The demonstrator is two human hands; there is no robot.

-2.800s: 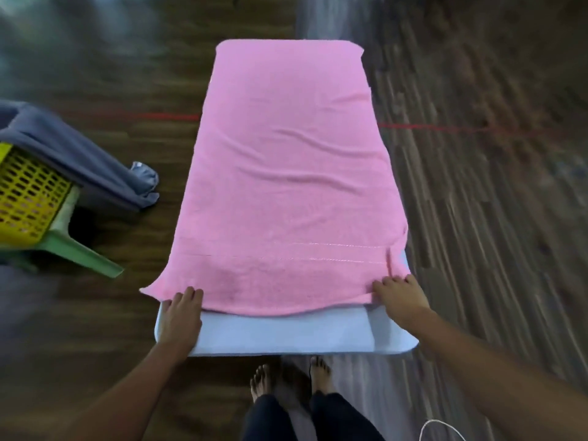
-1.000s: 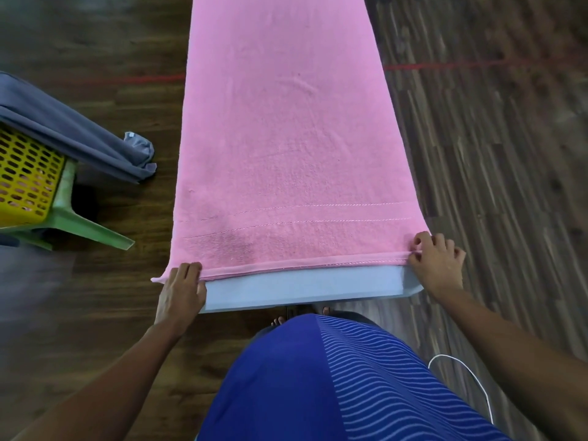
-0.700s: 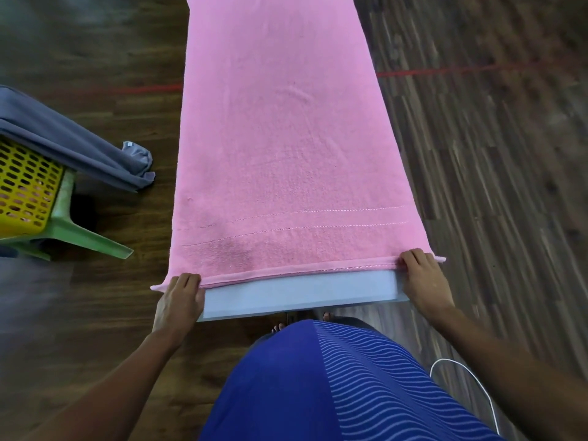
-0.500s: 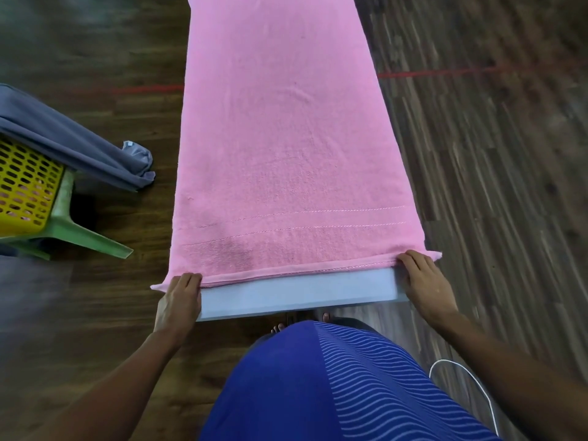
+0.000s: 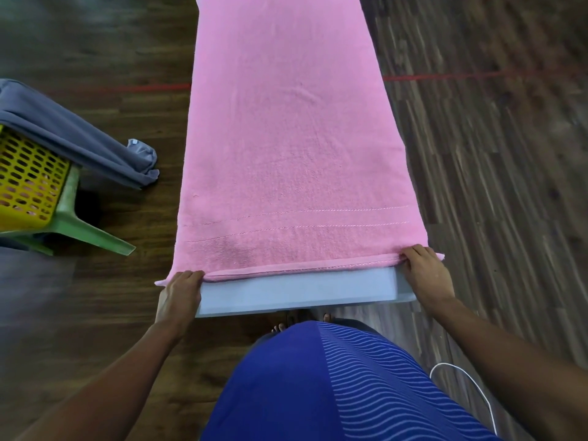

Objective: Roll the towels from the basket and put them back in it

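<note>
A pink towel (image 5: 286, 138) lies spread flat along a narrow grey-blue table (image 5: 296, 291), its hemmed near edge a little short of the table's front. My left hand (image 5: 179, 294) grips the towel's near left corner with curled fingers. At the near right corner, my right hand (image 5: 426, 275) pinches the hem, where a small fold has begun. A yellow perforated basket (image 5: 27, 183) sits at the far left with a grey towel (image 5: 73, 135) draped over its rim.
The basket rests on a green plastic stool (image 5: 92, 230). Dark wood floor surrounds the table, crossed by a red line (image 5: 445, 77). A white cable (image 5: 471, 386) lies on the floor at the lower right. My blue striped shirt fills the bottom centre.
The towel's near edge has been pulled straight and smooth along the table front. Both hands stay at the corners, the right one now curling the hem slightly inward.
</note>
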